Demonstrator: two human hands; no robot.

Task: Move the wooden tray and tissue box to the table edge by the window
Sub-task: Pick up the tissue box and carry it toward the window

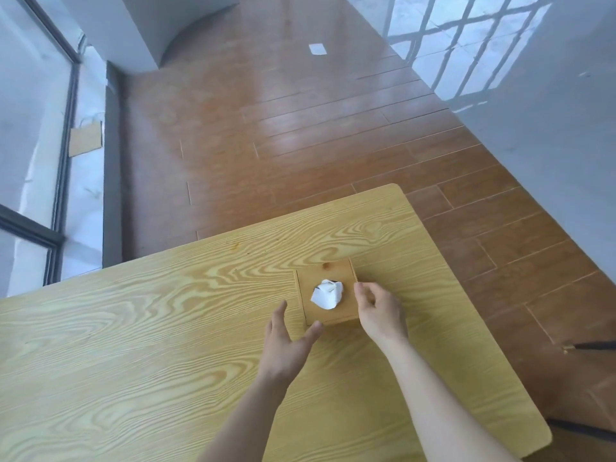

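Note:
A square wooden tissue box [333, 276] with a white tissue [327, 294] poking out of its top stands on the light wood-grain table [150, 345], towards the right side. My left hand [287, 341] is at the box's near-left corner, fingers spread, thumb touching that corner. My right hand [376, 313] sits against the box's right side with fingers curled near its edge. Neither hand lifts the box. No wooden tray is in view.
The window [33, 145] with its dark frame runs along the left, beyond the table's far-left edge. A brown paper bag [86, 139] lies by the window sill. Wooden floor [300, 128] lies beyond the table. A white paper scrap [317, 49] lies on the floor.

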